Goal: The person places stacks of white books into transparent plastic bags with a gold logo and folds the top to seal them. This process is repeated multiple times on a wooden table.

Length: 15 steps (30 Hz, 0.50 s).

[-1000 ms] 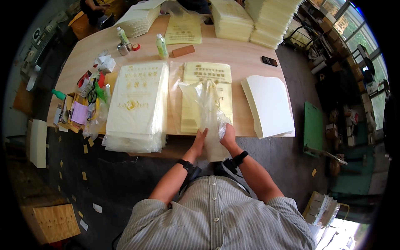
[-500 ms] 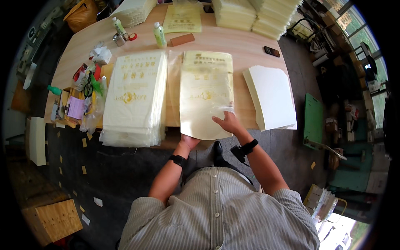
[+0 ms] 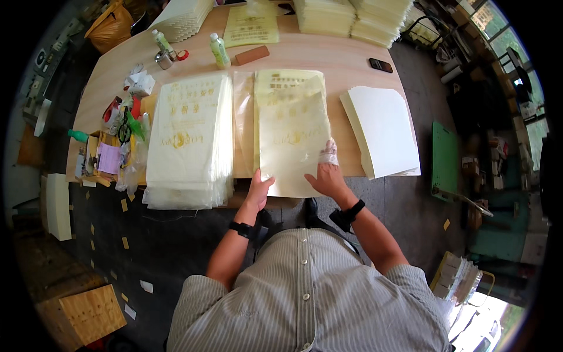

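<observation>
A clear plastic bag with gold print [image 3: 293, 129], a pale sheet showing through it, lies in front of me over a pile of yellowish printed bags [image 3: 287, 76]. My left hand [image 3: 260, 189] grips its near left corner, thumb resting on top. Along the near right edge my right hand [image 3: 329, 177] holds it, thumb on the surface and fingers at the side. White wrapping covers part of the right fingers. A thick stack of filled, gold-printed bags [image 3: 190, 129] is on the left. To the right sits a stack of white sheets [image 3: 381, 132].
A box of tools and odds and ends [image 3: 105, 149] stands at the table's left edge. Farther back are a green-labelled bottle [image 3: 219, 51], a brown block [image 3: 252, 55] and a phone [image 3: 380, 65]. Tall sheet stacks [image 3: 325, 17] line the far edge.
My left hand has come from under the near edge to the left corner, thumb now on top. My right hand has shifted slightly nearer, and the bag has moved a little across the pile.
</observation>
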Available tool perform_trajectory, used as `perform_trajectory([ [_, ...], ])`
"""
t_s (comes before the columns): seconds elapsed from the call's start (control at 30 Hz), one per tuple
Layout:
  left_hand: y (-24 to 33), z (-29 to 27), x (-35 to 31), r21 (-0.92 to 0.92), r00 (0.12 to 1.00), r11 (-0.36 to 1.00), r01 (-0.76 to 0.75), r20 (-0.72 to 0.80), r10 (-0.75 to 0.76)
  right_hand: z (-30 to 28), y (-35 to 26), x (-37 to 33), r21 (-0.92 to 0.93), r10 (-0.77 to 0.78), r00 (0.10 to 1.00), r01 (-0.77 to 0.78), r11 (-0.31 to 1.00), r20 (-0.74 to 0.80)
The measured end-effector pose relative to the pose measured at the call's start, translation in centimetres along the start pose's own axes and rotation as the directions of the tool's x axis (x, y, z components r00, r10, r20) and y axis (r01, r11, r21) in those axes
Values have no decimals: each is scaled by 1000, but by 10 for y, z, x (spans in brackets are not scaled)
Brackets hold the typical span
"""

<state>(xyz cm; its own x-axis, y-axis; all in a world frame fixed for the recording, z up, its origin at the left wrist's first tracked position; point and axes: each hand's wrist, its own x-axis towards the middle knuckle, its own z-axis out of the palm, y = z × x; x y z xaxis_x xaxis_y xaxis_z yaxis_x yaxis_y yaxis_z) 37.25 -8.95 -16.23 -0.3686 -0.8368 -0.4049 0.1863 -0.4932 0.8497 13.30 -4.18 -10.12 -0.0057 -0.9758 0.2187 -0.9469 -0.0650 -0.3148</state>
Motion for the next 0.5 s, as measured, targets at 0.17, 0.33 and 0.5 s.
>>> perform_trajectory([
  [0.17, 14, -13, -9, -187, 995, 978, 89, 56, -79, -39, 3, -7, 62, -265, 959, 260, 964, 96],
  [0.33, 44, -12, -17, -261, 985, 950, 169, 0, -175, -91, 2, -13, 520, -124, 988, 61, 852, 88],
  [0.5, 43, -4, -5, -243, 986, 955, 169, 42, -164, -55, 31, -33, 392, 131, 983, -172, 904, 130],
])
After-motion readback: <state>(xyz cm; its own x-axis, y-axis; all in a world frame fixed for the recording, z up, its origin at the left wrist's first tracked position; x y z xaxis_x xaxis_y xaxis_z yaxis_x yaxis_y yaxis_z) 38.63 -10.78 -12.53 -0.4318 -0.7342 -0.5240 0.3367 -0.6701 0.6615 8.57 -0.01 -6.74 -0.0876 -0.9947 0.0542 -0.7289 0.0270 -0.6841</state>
